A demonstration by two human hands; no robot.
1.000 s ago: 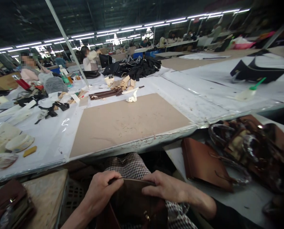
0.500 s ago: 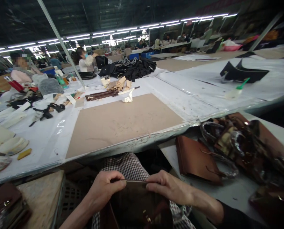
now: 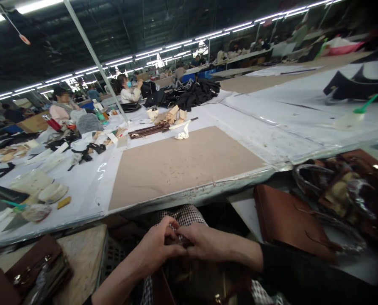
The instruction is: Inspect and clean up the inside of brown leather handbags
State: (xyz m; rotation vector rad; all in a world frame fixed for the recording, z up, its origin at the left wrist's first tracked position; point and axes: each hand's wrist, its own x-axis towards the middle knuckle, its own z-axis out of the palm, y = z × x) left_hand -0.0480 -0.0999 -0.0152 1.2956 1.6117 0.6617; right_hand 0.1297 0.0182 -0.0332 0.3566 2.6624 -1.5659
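Beyond both hands, tan board (image 3: 189, 163); brown bag (image 3: 287, 220) right.

The dark brown bag (image 3: 195, 279) in the lap runs off the near edge, its top rim hidden under the left hand (image 3: 157, 250) and right hand (image 3: 204, 243). Whatever small part the fingers pinch is too blurred to tell.

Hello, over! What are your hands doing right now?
Left hand and right hand pressed together, gripping top edge of dark brown bag on lap. Brown flat bag lies right, apart. Nothing blocking.
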